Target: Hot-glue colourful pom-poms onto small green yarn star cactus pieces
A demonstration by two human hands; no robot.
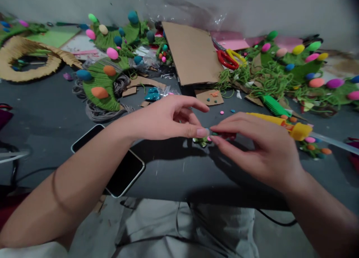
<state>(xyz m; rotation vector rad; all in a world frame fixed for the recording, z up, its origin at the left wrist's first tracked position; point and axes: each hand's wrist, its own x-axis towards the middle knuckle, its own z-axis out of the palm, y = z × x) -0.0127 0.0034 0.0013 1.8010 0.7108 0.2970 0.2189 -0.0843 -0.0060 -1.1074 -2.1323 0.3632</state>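
My left hand and my right hand meet fingertip to fingertip over the dark table. Between the thumbs and forefingers they pinch a tiny bead-like piece, too small to name. Just under the fingertips lies a small green craft piece with coloured dots. A yellow glue gun lies behind my right hand, touching neither hand. My left forearm crosses above a phone with a dark screen.
Green leaf-shaped decorations with coloured foam eggs lie at the back left and back right. A cardboard sheet, red-and-yellow scissors, green yarn and a woven brown ring crowd the far side.
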